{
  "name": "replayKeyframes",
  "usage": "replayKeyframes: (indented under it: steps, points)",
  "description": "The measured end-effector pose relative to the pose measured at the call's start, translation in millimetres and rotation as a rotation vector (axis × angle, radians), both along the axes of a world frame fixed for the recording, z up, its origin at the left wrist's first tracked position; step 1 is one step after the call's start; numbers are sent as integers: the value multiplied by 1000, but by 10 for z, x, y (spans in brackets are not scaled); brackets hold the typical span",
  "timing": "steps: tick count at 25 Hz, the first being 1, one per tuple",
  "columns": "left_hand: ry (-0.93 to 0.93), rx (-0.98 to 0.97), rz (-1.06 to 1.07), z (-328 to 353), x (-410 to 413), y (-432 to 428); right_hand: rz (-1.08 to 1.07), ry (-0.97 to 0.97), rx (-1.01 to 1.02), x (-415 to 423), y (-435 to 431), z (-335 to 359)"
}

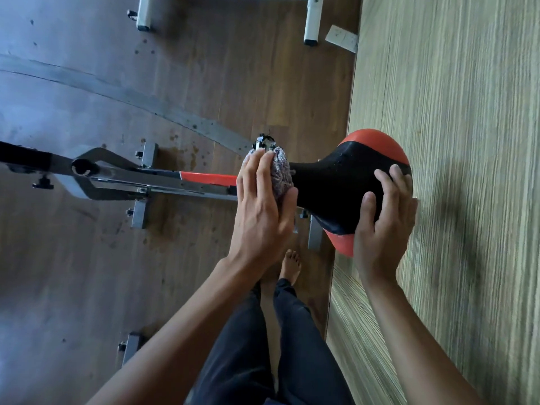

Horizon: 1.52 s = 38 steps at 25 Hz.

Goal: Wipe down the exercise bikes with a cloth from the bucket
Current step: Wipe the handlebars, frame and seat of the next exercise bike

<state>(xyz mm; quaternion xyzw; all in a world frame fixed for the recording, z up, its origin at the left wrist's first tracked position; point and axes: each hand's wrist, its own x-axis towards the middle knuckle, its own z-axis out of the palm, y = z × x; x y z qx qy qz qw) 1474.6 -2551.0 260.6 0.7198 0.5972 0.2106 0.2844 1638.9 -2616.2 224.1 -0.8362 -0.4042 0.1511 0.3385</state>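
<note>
Seat: 1 black-red padded bike saddle (336,182)
Cloth: 1 grey patterned rag (282,171)
Hands: 2; L hand (260,209) grips rag, R hand (382,229) grips saddle

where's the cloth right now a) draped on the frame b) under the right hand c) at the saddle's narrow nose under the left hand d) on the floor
c: the left hand holds the cloth against the narrow nose of the saddle; the right hand grips the wide end bare.
</note>
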Motion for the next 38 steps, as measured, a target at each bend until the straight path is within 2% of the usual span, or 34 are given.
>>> replayKeyframes:
  steps: [4,10,14,17,20,23,27,30,33,35,38]
  points:
    - [73,45,-139,45,-33,54,-18,-21,-14,-19,10,14]
    - [51,7,-551,139,-242,536,-117,-34,-70,-129,115,46]
    - [317,67,-655,208,-226,572,-262,-139,-150,-289,269,45]
    - [384,82,-716,205,-113,602,-329,-215,-135,-373,328,-16]
    - [289,28,-845,150,34,853,-381,-273,-88,-394,377,-51]
    - [157,-143,-952,107,-89,1033,-412,-194,-67,-530,358,-19]
    - [16,-319,-917,30,-297,1143,-389,-89,-99,-842,300,-2]
    - [-29,-394,-965,-44,-151,1229,-442,-113,-123,-880,359,-36]
    - [-108,-559,-987,-101,-94,1343,-496,-135,-130,-890,431,-50]
    - [-141,-598,-998,-92,-214,1364,-505,-116,-139,-915,444,-16]
    - [-166,-587,-1042,-82,-292,1349,-508,24,-107,-1014,418,90]
